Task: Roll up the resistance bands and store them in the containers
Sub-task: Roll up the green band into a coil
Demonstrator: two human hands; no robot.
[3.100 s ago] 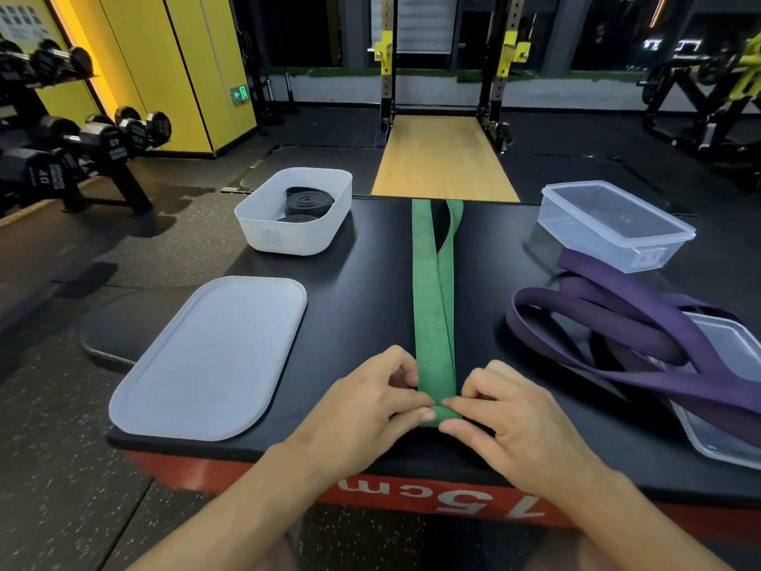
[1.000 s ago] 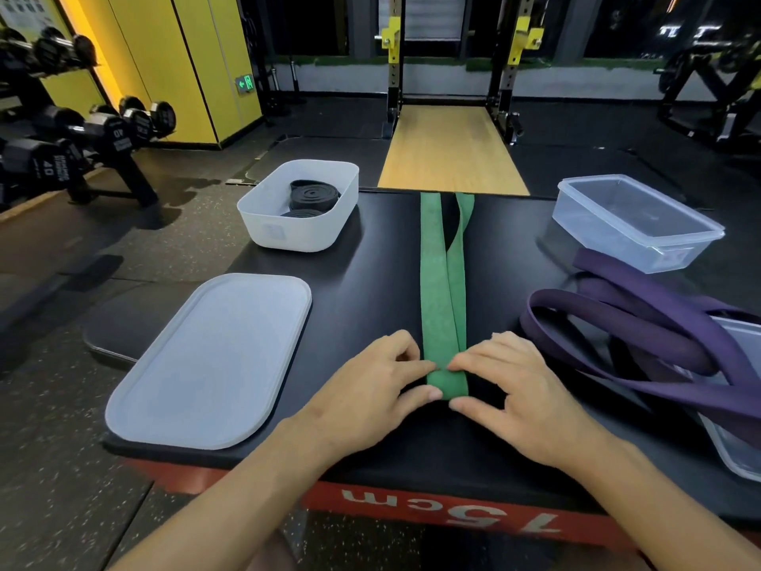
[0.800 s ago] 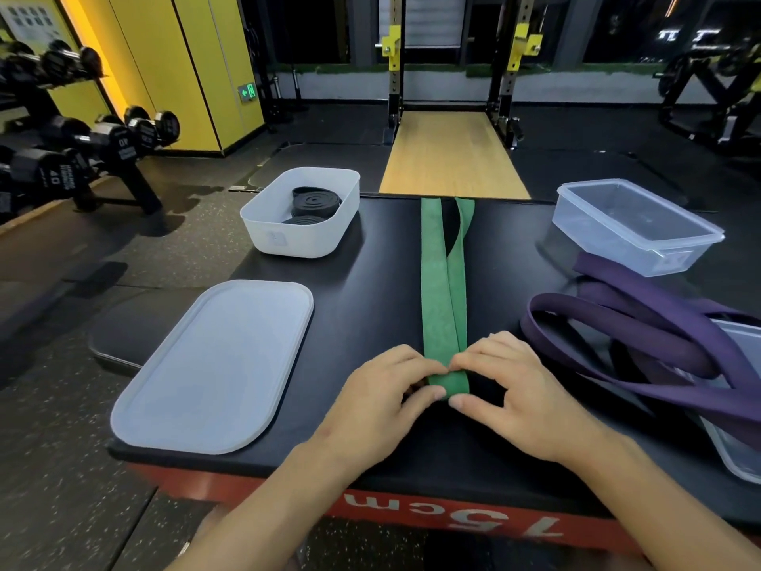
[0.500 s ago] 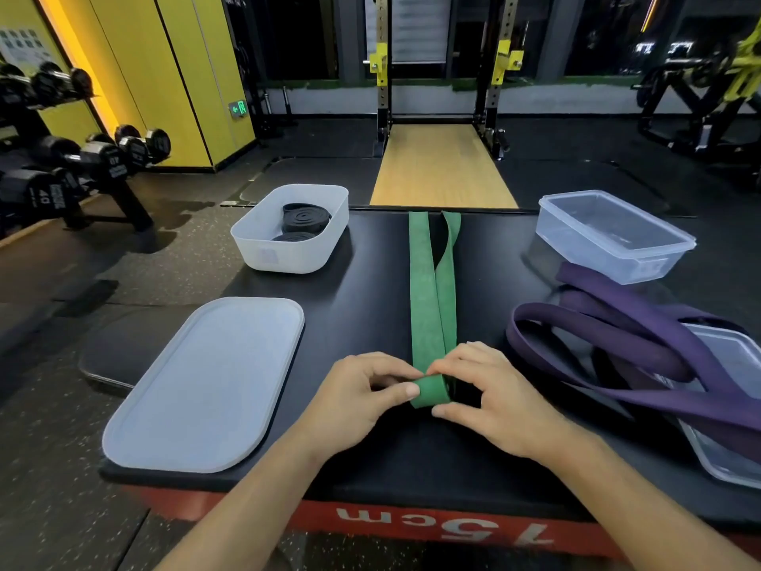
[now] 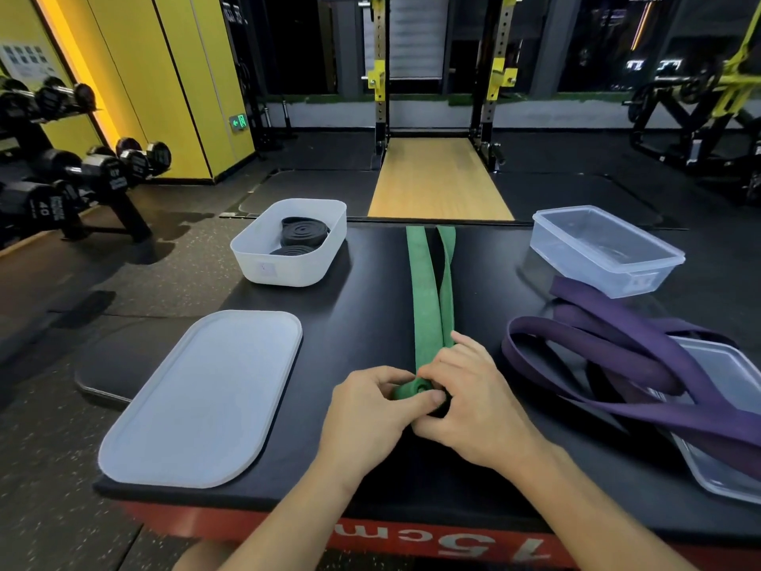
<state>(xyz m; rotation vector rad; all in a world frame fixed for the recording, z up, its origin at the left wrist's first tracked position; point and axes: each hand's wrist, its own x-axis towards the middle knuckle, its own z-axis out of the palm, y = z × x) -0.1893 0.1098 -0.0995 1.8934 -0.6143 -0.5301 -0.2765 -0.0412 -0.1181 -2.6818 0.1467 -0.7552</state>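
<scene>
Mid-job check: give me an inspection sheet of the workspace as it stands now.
Surface: black table, red front edge.
Job's things: green band laid lengthwise, near end rolled a little; purple bands loose at right, partly over a clear lid; two black rolls in the white tub; clear tub looks empty.
Clutter: white lid flat at left.
Grippers: left hand and right hand both pinch the green band's rolled end.
Cables: nothing seen.
Surroundings: dumbbell rack at left, squat rack beyond the table.
</scene>
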